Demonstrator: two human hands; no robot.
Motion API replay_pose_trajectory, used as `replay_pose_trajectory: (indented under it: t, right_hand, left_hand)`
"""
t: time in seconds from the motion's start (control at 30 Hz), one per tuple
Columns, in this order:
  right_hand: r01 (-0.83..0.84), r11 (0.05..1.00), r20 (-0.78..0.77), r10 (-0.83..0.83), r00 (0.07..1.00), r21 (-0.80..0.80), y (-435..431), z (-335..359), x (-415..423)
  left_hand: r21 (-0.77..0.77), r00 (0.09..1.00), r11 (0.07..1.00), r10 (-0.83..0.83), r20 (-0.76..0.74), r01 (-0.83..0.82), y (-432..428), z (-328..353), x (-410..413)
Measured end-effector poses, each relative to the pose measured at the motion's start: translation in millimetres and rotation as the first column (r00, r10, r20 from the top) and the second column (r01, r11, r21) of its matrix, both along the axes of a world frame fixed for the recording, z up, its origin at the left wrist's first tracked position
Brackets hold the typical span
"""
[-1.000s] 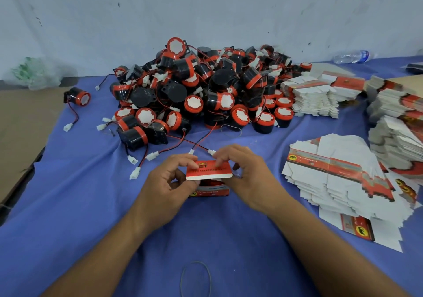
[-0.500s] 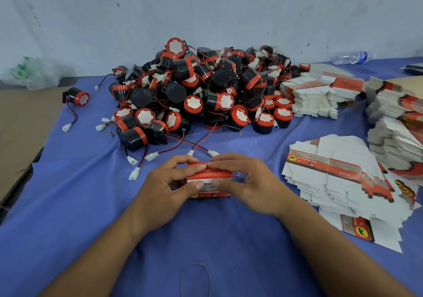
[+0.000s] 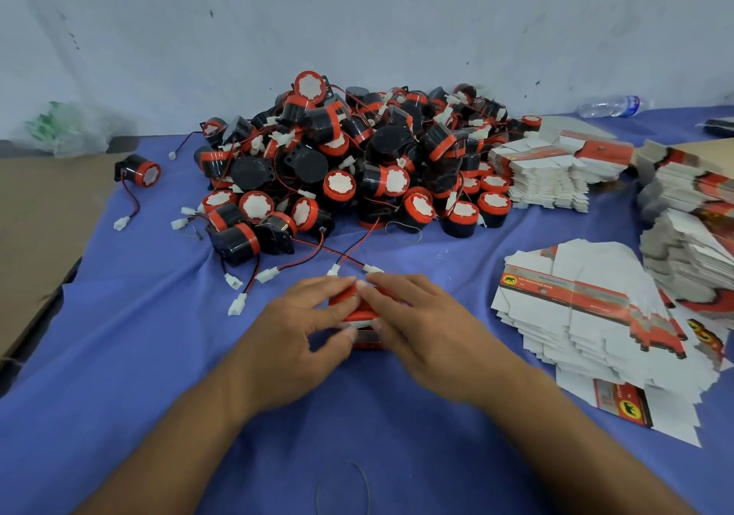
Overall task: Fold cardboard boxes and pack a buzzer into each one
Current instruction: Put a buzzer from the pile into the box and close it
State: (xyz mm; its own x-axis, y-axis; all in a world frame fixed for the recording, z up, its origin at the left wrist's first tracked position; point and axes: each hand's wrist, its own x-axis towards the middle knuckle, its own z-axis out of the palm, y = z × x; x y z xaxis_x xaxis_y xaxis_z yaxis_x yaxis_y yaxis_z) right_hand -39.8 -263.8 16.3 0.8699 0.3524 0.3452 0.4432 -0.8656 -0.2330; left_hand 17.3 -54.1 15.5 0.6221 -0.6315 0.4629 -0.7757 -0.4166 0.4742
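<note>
Both hands, left hand (image 3: 302, 328) and right hand (image 3: 423, 328), now clasp the small red-and-white cardboard box (image 3: 367, 338) on the blue cloth (image 3: 159, 355) near the heaped black-and-red buzzers (image 3: 357, 165), its lid flap (image 3: 346, 297), raised a second ago, pressed down, so closing looks nearly done.

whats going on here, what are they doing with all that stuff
A person grips a small red cardboard box with the left hand and right hand, fingertips on its top, thumbs at its near side, on the blue cloth. A heap of red-and-black buzzers lies behind it; stacks of flat unfolded boxes wait to the right.
</note>
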Motion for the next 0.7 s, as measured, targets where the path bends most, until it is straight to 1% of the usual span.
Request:
replay_pose_trajectory:
  t: [0.03,0.07,0.1,0.13,0.2,0.27,0.43,0.47,0.53,0.63,0.7]
  right_hand:
    - [0.005,1.000,0.026,-0.004,1.000,-0.024,3.5,-1.8,-1.1]
    - [0.000,1.000,0.031,0.000,1.000,-0.004,6.1,-3.7,-1.5]
    - [-0.008,0.998,0.012,0.007,1.000,0.058,8.2,-5.1,-0.8]
    - [-0.009,0.988,-0.027,0.013,1.000,0.154,9.2,-6.2,0.6]
    - [0.010,0.937,-0.106,0.029,0.994,0.349,8.6,-7.5,4.3]
    - [0.034,0.878,-0.157,0.047,0.987,0.478,8.1,-9.4,7.1]
    - [0.102,0.763,-0.286,0.112,0.952,0.639,6.8,-13.5,12.8]
    - [0.112,0.753,-0.304,0.121,0.945,0.649,5.5,-13.4,13.5]
    - [0.115,0.768,-0.331,0.131,0.935,0.630,3.6,-13.0,14.0]
    - [0.116,0.819,-0.368,0.123,0.922,0.563,3.2,-12.5,13.3]
    - [0.097,0.866,-0.352,0.095,0.931,0.491,4.5,-12.3,12.2]
  left_hand:
    - [0.007,0.999,1.000,-0.030,0.028,0.030,-1.1,0.8,-0.8]
    - [0.009,0.997,0.998,-0.055,0.052,0.054,-1.6,0.1,-0.7]
    - [0.000,0.997,0.998,-0.062,0.048,0.062,-1.7,-1.5,0.1]
    - [-0.020,0.998,0.998,-0.053,0.020,0.053,-1.5,-4.0,1.2]
    - [-0.091,0.998,0.996,-0.024,-0.064,0.018,-0.5,-9.9,2.6]
    - [-0.166,0.990,0.986,-0.012,-0.140,-0.011,0.3,-14.3,1.6]
    - [-0.216,0.984,0.976,-0.035,-0.175,-0.004,2.0,-14.5,-0.3]
    - [-0.214,0.983,0.977,-0.035,-0.180,-0.004,2.3,-13.9,-0.2]
    - [-0.179,0.986,0.984,-0.023,-0.168,-0.007,2.7,-12.4,0.1]
    - [-0.124,0.987,0.992,-0.018,-0.159,-0.002,3.6,-9.1,0.8]
    - [-0.099,0.989,0.995,-0.027,-0.145,0.012,5.0,-8.0,1.6]
